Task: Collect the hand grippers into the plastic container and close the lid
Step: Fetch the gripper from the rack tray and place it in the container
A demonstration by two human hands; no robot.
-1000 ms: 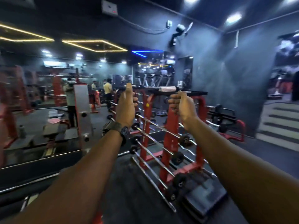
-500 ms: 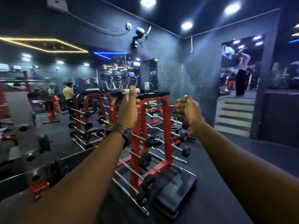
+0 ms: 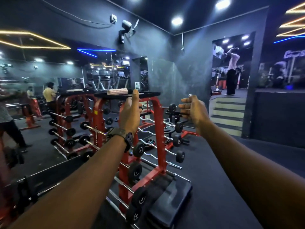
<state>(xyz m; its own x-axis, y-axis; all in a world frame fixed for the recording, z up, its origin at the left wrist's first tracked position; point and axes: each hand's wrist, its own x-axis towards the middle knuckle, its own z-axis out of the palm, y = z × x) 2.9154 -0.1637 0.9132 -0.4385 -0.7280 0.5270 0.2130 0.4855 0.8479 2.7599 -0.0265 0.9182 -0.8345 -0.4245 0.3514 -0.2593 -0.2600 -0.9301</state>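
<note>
No hand gripper and no plastic container shows in this view. Both my arms are stretched out in front of me at chest height. My left hand, with a dark watch on its wrist, has its thumb pointing up and its fingers curled in; I see nothing in it. My right hand hangs in the air to the right with fingers half bent and a gap to the thumb, holding nothing. Both hands are in front of a red barbell rack.
The rack carries several barbells and has a black top shelf with a pale ribbed roll on it. A black step platform lies at its foot. A wall mirror is on the left, with people there. Steps rise at right.
The view has swung right, so the rack has slid left and the steps have come into sight. My right hand has loosened from a fist. Both arms stay raised.
</note>
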